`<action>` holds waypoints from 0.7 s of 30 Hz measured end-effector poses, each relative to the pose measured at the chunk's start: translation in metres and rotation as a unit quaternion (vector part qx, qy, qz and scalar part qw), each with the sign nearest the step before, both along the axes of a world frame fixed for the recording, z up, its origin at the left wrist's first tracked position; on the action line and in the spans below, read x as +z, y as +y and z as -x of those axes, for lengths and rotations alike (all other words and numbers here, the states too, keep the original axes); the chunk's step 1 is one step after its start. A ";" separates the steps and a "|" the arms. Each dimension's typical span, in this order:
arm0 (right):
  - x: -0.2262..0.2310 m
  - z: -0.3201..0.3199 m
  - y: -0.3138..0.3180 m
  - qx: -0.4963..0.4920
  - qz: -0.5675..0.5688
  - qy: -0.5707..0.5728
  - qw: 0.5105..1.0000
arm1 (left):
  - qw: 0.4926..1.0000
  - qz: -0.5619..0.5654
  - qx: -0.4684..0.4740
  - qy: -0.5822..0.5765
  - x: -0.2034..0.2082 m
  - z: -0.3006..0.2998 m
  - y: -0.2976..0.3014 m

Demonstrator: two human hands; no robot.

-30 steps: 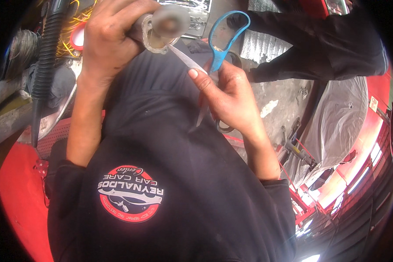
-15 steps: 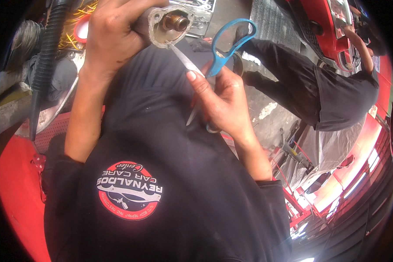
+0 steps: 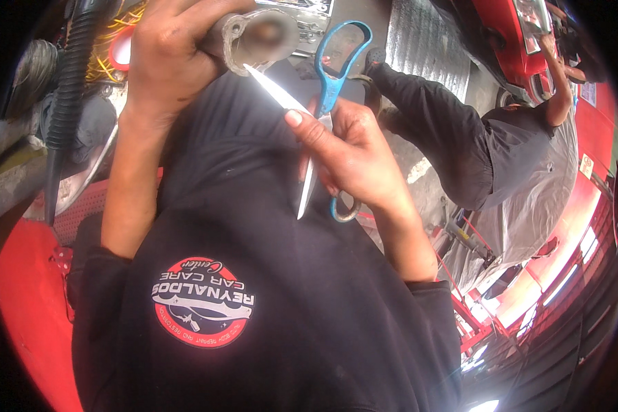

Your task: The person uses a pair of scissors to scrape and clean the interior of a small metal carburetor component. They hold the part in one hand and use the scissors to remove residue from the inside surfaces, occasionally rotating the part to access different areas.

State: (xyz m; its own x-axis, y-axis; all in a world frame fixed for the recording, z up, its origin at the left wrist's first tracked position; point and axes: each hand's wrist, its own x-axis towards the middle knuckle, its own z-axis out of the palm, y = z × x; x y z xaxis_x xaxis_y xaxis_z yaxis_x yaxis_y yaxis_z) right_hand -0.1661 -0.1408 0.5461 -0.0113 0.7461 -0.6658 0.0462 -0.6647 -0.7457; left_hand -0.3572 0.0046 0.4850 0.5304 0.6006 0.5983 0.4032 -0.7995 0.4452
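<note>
My left hand (image 3: 165, 69) is closed around a grey metal flanged housing (image 3: 235, 47) at the top of the view. Its flange has a bolt hole and a rough, pale rim; the brownish opening inside is blurred. In my right hand (image 3: 347, 147) is a pair of scissors with blue handles (image 3: 331, 86), spread wide and gripped by the blades near the pivot. One bright blade points up-left, its tip at the lower edge of the flange; whether it touches, I cannot tell. The other blade points down toward my dark shirt.
A co-worker in dark clothes (image 3: 460, 151) leans toward a red vehicle (image 3: 498, 41) on the right. A black corrugated hose (image 3: 79, 75) hangs at the left, near a yellow coiled cord (image 3: 106, 58). Several wrenches (image 3: 312, 31) lie beyond the housing.
The scissors have turned slightly, and their upper blade tip has shifted left along the flange's lower edge. My right hand has moved a little down. The co-worker has shifted position.
</note>
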 end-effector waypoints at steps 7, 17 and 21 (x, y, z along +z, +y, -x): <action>-0.001 0.000 -0.001 -0.003 0.003 -0.032 0.999 | 0.999 -0.026 -0.017 0.028 -0.002 0.000 0.002; 0.001 -0.003 0.001 0.018 0.016 -0.020 1.000 | 0.998 -0.044 -0.018 0.030 -0.002 -0.001 0.004; 0.007 0.000 0.004 0.012 0.016 0.029 0.999 | 0.999 -0.018 -0.028 0.012 0.001 -0.001 0.003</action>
